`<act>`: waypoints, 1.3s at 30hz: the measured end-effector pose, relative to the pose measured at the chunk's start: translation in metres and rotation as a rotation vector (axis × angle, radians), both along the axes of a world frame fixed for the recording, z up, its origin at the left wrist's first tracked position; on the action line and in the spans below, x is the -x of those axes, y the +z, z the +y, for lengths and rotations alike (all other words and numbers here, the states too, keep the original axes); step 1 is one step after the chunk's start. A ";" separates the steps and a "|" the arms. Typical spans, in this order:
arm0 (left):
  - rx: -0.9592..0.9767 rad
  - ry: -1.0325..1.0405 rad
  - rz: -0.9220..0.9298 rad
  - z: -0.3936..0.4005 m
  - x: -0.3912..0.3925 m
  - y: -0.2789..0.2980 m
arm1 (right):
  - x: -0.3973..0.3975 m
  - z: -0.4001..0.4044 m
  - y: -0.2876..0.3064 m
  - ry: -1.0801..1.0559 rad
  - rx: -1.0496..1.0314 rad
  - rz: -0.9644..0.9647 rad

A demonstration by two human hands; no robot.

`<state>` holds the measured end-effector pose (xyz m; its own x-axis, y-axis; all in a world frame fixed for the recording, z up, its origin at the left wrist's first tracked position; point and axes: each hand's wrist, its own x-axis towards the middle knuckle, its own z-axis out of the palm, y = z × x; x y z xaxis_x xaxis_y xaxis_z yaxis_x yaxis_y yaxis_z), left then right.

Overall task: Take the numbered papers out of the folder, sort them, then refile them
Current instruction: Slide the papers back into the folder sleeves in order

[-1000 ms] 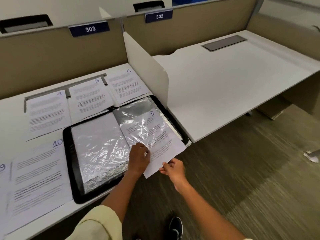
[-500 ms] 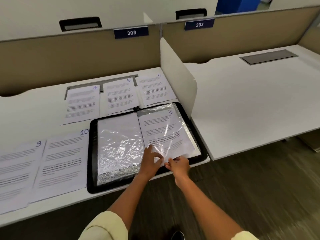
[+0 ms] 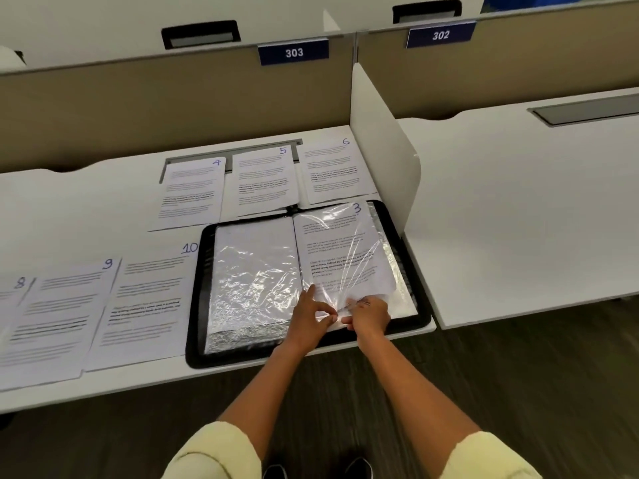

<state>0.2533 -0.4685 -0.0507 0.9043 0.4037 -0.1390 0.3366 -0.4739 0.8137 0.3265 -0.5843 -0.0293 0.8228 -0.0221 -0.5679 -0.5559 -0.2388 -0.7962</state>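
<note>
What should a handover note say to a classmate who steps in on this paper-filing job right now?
Left hand: pinches the clear plastic sleeve's bottom edge.
Right hand: grips the white printed sheet numbered 3, which lies in that sleeve on the right page of the open black zip folder.
Out on the white desk: sheets 4, 5, 6, 8, 9, 10.
Left: seat 3, then file 4 onward.

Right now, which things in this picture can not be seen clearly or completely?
- White paper numbered 8, head view: cut off by the left edge.
- Printed text on white paper numbered 3: too small, and glare from the clear plastic sleeve covers it.
- Sleeve's near edge: hidden under the left hand and right hand, so each grip is unclear.
</note>
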 end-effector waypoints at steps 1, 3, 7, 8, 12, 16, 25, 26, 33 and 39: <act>-0.005 0.001 0.008 0.000 0.000 0.000 | -0.001 0.000 0.001 -0.001 -0.015 0.009; -0.029 -0.013 0.022 -0.001 0.001 0.004 | 0.000 -0.001 0.004 -0.005 -0.046 0.014; -0.029 -0.043 0.031 -0.001 0.003 0.002 | 0.007 -0.010 0.006 -0.037 -0.060 -0.011; -0.023 -0.044 0.034 -0.001 0.003 0.001 | 0.009 -0.012 0.006 -0.048 -0.036 -0.033; -0.031 -0.054 0.035 -0.003 0.003 0.001 | 0.014 -0.031 0.007 -0.119 0.053 -0.146; -0.049 -0.064 0.042 -0.004 0.002 0.001 | 0.013 -0.048 0.009 -0.139 0.188 -0.254; -0.119 -0.124 0.116 -0.002 -0.001 0.004 | 0.005 -0.064 0.016 -0.174 -0.023 -0.265; -0.122 -0.131 0.122 -0.002 0.000 0.004 | 0.005 -0.063 0.018 -0.181 -0.053 -0.248; -0.036 -0.106 0.118 -0.010 0.013 0.020 | -0.004 -0.058 0.023 -0.112 0.040 -0.358; 0.199 0.076 0.035 -0.014 0.015 0.051 | 0.017 -0.029 0.057 -0.030 -0.065 -0.561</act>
